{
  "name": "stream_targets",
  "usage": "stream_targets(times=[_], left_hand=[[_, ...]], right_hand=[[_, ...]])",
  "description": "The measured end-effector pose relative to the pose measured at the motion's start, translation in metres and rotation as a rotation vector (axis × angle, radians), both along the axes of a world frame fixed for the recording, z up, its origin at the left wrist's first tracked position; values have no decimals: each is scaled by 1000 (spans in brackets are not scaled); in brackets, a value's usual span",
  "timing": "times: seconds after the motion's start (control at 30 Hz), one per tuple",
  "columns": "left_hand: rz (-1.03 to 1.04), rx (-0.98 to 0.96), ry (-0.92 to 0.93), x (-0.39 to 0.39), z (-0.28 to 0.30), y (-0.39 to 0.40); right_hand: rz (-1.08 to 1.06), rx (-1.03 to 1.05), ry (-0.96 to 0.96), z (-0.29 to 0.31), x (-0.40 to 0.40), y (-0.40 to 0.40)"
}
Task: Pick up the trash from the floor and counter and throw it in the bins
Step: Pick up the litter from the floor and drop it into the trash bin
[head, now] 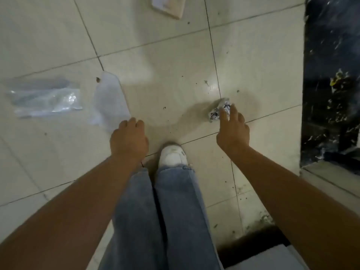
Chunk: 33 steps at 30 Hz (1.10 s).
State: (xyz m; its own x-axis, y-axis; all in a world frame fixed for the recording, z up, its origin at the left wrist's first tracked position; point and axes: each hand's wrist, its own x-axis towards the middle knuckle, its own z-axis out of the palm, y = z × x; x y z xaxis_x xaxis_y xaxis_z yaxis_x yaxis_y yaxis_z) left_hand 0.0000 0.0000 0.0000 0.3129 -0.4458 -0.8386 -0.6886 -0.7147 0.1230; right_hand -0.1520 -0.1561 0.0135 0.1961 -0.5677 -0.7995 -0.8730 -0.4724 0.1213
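A crumpled silvery wrapper lies on the pale tiled floor. My right hand hangs just above it with fingers apart, its fingertips reaching the wrapper's right edge; it holds nothing. My left hand hovers over the floor with fingers curled down and nothing in it. Just beyond its fingertips lies a flat white plastic sheet, and left of that a clear plastic bag. A pale flat piece of packaging lies at the top edge.
A dark marbled wall or cabinet face runs down the right side. My white shoe and jeans legs stand between my arms. Small dirt specks dot the tiles. A grey block sits at the bottom right.
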Motion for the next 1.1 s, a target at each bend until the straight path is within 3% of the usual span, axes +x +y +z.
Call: stream_targets(times=[0.1,0.2,0.33,0.63,0.83,1.1], left_hand=[[222,9,-47,6,-33,5],[364,78,-108,14,-49,15],[425,113,-129,27,-61,24],[435,-36,-103,45,-61,19],[398,-180,-107,61,38,-12],[251,-313,-129,104,217,-108]], right_hand=[[-298,-42,-100,-35,1,-11],[-424,-42,-120,-59,9,-11],[-427,-45,-134,-74,24,8],[-300,82,-235,-62,63,56],[-360,34,-233,23,94,37],[-508,-21,-397,207,126,-49]])
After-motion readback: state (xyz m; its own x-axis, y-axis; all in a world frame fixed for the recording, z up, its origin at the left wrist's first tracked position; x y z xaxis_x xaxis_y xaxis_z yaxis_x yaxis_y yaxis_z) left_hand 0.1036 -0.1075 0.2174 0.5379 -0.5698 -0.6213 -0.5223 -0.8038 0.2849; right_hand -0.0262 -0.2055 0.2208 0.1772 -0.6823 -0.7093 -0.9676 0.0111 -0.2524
